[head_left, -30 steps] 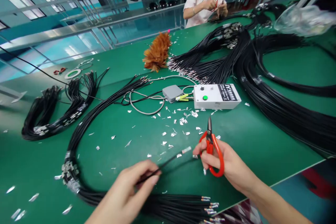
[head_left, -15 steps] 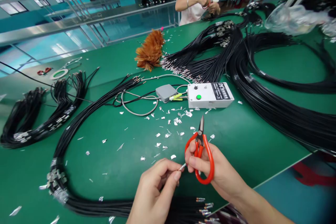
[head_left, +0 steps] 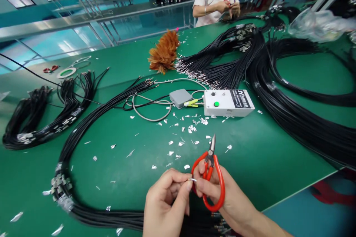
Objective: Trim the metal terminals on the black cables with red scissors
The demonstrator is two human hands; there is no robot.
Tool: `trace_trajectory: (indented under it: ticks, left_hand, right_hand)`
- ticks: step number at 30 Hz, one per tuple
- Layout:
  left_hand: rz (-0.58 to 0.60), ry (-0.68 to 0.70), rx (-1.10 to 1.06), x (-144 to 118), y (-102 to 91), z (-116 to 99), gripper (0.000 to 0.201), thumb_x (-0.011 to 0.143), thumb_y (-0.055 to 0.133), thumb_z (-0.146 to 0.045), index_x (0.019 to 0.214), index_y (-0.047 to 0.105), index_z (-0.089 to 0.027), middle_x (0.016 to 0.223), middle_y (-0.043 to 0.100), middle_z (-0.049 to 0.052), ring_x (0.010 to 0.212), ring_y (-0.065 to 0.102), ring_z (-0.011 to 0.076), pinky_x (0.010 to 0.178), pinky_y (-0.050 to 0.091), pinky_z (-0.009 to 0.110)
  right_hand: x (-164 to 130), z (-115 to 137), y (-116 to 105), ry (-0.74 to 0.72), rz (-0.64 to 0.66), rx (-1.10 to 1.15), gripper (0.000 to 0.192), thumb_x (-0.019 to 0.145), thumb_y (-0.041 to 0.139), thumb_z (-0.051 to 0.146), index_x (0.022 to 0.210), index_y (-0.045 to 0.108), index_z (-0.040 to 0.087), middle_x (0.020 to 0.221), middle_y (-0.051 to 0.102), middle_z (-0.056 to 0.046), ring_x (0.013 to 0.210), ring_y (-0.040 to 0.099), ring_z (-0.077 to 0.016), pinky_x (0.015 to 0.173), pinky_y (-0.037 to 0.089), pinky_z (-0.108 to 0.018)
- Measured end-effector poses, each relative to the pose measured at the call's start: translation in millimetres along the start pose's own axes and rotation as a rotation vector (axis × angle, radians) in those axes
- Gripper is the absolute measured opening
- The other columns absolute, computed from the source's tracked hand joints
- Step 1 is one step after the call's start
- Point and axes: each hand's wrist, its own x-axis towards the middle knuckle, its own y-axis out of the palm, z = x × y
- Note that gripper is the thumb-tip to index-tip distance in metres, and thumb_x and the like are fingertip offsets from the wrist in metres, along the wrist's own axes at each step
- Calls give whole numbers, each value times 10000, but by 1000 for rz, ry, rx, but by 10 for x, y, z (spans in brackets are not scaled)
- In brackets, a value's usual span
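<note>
Started at the far left of the green counter (head_left: 130, 181): logged a folded black cable bundle (head_left: 27, 107), with a red tool (head_left: 50, 69) and a tape roll (head_left: 60, 75) behind it. Next, traced a curved cable bundle (head_left: 111, 218) round to below both hands, with metal connectors (head_left: 60, 185) clustered near its bend. Passed foil scraps (head_left: 170, 153) scattered mid-counter and, farther back, a feather duster (head_left: 164, 52).

At low centre, found a silver-tipped cable end (head_left: 192, 180), held above the counter between the hands. Saw the left hand (head_left: 169, 200) with thumb and forefinger pinched together on it; could not follow the rest of the cable. Noted the right hand (head_left: 230, 192) half curled through the loops of red-handled scissors (head_left: 210, 159), blades pointing up and away; could not tell whether also gripping the tip just beside its fingertips.

Beyond, logged a white box (head_left: 228, 109), then a heavy cable bundle (head_left: 278, 103) and a plastic bag (head_left: 314, 24).

Judged possible from here: a nicked finger, from sharp blades in a hand busy close up; a bent or torn tip, from too hard a pinch; a dropped end, from so short a hold; foil scraps caught in the curved cable bundle, from litter lying near.
</note>
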Motion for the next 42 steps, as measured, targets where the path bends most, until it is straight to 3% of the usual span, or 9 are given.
trace_trajectory:
  ticks: [4, 11, 19, 22, 26, 29, 37, 42]
  left_hand:
    - [11, -42, 0, 16, -7, -9, 62, 764, 673, -204, 722, 650, -164, 566, 561, -41, 414, 464, 48, 386, 374, 138]
    - [0, 50, 150, 18, -14, -17, 83, 766, 665, -210, 689, 667, -181, 655, 540, -33, 439, 451, 50, 413, 379, 169]
    - [-19, -30, 74, 0, -35, -6, 50, 741, 697, -217, 711, 672, -186, 594, 536, -53, 457, 414, 52, 427, 333, 163]
    - [5, -92, 13, 15, -60, -3, 84, 735, 710, -246, 763, 671, -177, 540, 527, -58, 477, 416, 59, 447, 331, 152]
    - [94, -113, 38, 48, -120, 11, 147, 744, 711, -283, 807, 639, -171, 620, 580, -30, 518, 460, 74, 475, 368, 164]
    - [146, -127, 98, 56, -157, 45, 175, 780, 677, -325, 760, 613, -163, 532, 504, -56, 463, 438, 66, 454, 354, 165]
    - [143, -246, -47, 55, -173, 46, 251, 800, 646, -402, 773, 579, -162, 506, 493, -70, 314, 301, 9, 329, 175, 148]
    - [109, -252, -82, 47, -216, -60, 223, 820, 629, -364, 874, 602, -149, 499, 496, -70, 329, 275, 10, 348, 145, 168]
  right_hand:
    - [-19, 9, -35, -31, -58, -62, 287, 698, 784, 267, 835, 542, 199, 789, 615, 42, 632, 551, -66, 630, 426, -195]
    - [26, 99, 61, -151, -38, -111, 276, 690, 782, 161, 802, 535, 210, 782, 679, 49, 690, 608, -70, 684, 489, -187]
    - [14, 104, 65, -195, -53, -172, 246, 715, 757, 163, 814, 538, 214, 793, 712, 37, 719, 647, -90, 732, 523, -226]
    - [19, 115, 70, -176, -55, -166, 247, 723, 750, 173, 820, 526, 211, 782, 709, 34, 718, 644, -92, 733, 516, -230]
    - [23, 128, 86, -168, -63, -167, 257, 715, 744, 175, 804, 506, 212, 763, 691, 42, 701, 627, -87, 713, 502, -225]
    - [23, 125, 99, -167, -101, -208, 232, 731, 717, 182, 808, 500, 215, 763, 672, 44, 714, 617, -94, 724, 490, -239]
    - [45, 149, 101, -169, -162, -472, 184, 749, 670, 249, 810, 500, 210, 790, 599, 24, 727, 557, -127, 701, 440, -274]
    - [-94, 376, -99, -22, 5, -962, 182, 780, 653, 295, 795, 491, 216, 660, 464, 63, 591, 407, -105, 553, 331, -244]
